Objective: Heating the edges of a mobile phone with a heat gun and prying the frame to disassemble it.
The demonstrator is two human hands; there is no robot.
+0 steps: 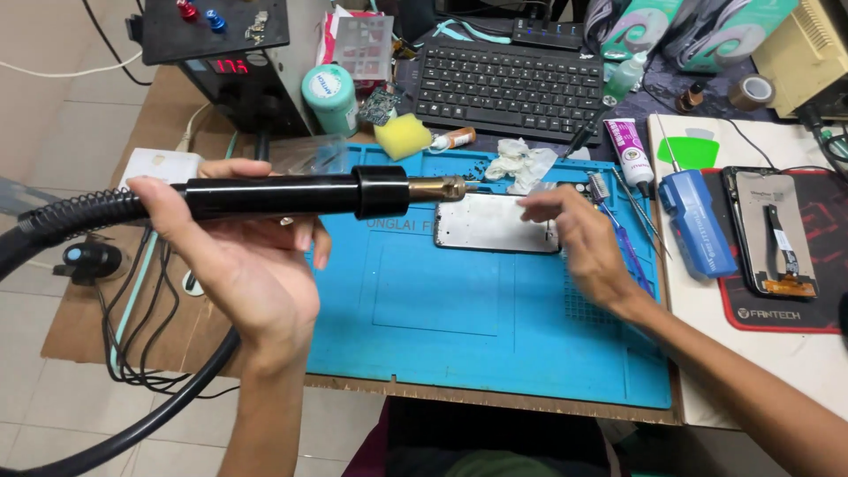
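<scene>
**Hot-air wand held level over the blue mat, nozzle toward the phone frame**

The left hand (238, 256) is closed around a long black cylindrical hot-air wand with a brass-coloured metal nozzle (309, 194), thumb on the near end and fingers curled under the barrel. The wand's long axis runs almost level across the view, left to right. Its nozzle points to the right, toward the pale rectangular phone frame (490, 223), and its tip hangs just above the frame's upper left corner. From the wand's rear end a black ribbed hose (62, 221) bends away to the left and loops down past the table edge.

The phone frame lies flat on the blue silicone work mat (495, 327), its long side parallel to the wand. The right hand (579, 243) rests at the frame's right end, fingertips on or just over its edge; whether the fingers pinch something small cannot be told, since the hand is blurred.

Just right of that hand lie a blue-handled brush (618, 221) and thin metal tweezers (640, 208). Further right stand a blue electric screwdriver (698, 216) on a white board and a dark phone screen with a flex cable (777, 234) on a red-edged pad. Behind the mat are a black keyboard (512, 88), a yellow sponge (402, 137), a teal round tub (329, 97) and a black power unit with a red display (225, 62). Crumpled white tissue (517, 162) lies at the mat's far edge.
</scene>
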